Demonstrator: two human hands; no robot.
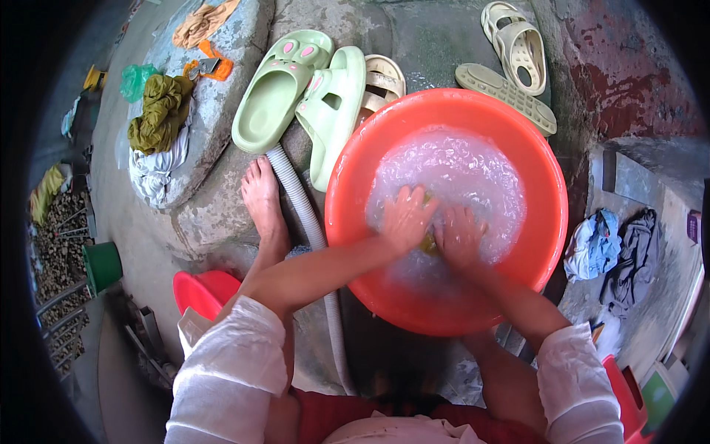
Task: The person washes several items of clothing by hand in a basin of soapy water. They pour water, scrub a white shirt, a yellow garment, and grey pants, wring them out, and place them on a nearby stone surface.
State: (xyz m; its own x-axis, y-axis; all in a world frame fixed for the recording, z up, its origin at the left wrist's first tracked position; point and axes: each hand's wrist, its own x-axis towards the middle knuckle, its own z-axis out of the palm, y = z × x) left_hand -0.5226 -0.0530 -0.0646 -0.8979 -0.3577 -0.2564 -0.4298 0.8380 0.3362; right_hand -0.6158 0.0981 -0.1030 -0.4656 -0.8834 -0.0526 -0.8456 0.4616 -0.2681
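Note:
An orange-red plastic basin (541,183) stands before me, with sudsy, cloudy water (449,147) in it. Both my hands are down in the water, close together with their backs up. Between and under them shows a small part of an olive-yellow thing (428,245), perhaps cloth; most of it is under the water. My left hand (407,219) has its fingers spread beside this thing. Just right of it is my right hand (460,236), its fingers partly under the suds. Whether either hand grips the olive-yellow thing is hidden.
Pale green slippers (265,105) and beige sandals (516,47) lie beyond the basin. A grey corrugated hose (299,194) runs along its left. Olive cloth (161,114) and white cloth (161,166) lie on a stone slab. Blue clothing (596,244) lies right; a red tub (208,291) stands left.

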